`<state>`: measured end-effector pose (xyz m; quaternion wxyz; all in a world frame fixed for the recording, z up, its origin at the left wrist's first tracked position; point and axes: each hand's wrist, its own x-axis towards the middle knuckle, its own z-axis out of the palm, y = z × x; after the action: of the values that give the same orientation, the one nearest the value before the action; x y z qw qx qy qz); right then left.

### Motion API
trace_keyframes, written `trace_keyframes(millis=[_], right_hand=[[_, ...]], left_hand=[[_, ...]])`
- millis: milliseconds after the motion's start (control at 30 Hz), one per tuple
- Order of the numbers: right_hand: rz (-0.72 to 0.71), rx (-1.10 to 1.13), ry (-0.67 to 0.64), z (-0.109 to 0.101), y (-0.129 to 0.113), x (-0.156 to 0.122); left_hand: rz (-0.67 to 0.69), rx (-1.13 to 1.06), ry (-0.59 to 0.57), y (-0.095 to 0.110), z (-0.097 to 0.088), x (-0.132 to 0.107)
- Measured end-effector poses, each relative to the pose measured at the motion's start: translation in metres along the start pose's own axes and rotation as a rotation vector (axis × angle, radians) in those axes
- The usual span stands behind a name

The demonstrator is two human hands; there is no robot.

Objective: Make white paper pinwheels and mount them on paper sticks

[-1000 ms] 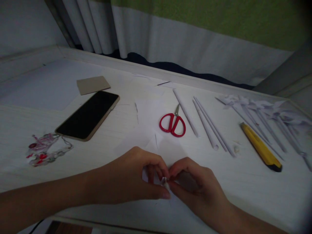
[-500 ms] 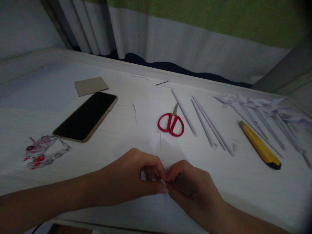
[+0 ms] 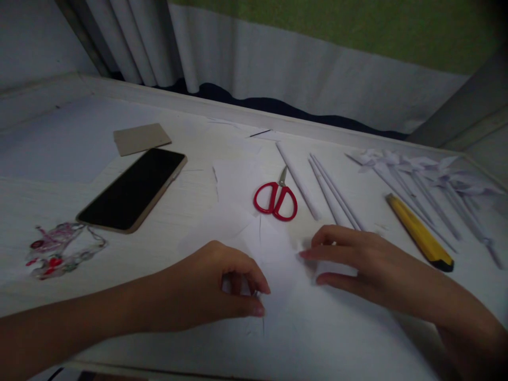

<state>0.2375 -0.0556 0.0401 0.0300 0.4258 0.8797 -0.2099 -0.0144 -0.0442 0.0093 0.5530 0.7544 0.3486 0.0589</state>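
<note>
The person's left hand is low over the table, curled, with the thumb and fingertips almost meeting. A small pale bit shows between them, too small to tell what it is or whether it is gripped. The right hand is beside it, apart from it, with the fingers stretched toward the left hand and the thumb well spread from them; no hold on anything can be made out there. White paper lies flat on the table between and beyond the hands.

Just beyond this paper is a pair of scissors with red handles, its blades pointing away from the person, beside a single paper roll. Two more paper rolls lie close together to the right, their near ends hidden by the right hand. Farther right are a yellow cutter and a row of paper pinwheels on sticks. On the left lie a phone, a piece of cardboard near its far end, and some beaded strings by its near end.
</note>
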Motion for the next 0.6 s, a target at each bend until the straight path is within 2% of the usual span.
trace_keyframes(millis=[67,300,600], right_hand=[[0.028,-0.014,-0.024,0.004,-0.001,0.003],[0.12,0.051,0.031,0.014,-0.008,0.008],[0.112,0.045,0.008,0.017,-0.013,0.01]], left_hand=[[0.002,-0.001,-0.015,0.0,-0.001,0.0],[0.043,0.03,-0.059,-0.001,-0.003,0.002],[0.003,-0.008,-0.066,-0.005,-0.001,0.002]])
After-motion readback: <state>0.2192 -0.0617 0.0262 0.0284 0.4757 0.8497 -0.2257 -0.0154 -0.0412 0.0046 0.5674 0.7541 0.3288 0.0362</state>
